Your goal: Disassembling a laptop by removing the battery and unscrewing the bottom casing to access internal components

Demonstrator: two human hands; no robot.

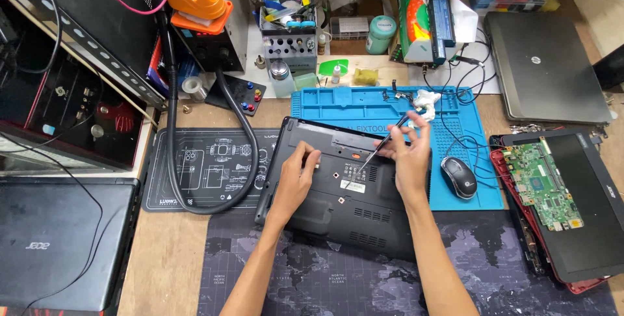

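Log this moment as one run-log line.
left hand: steadies upturned black plastic laptop base | right hand: holds thin metal screwdriver, tip on base | surface: blue silicone repair mat

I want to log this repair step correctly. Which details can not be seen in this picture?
Head view:
- Tip of the thin tool held by the right hand: too small to identify.
- What the left hand touches on the black laptop: hidden under its fingers.
- The closed black laptop on the left: cut off by the frame edge.
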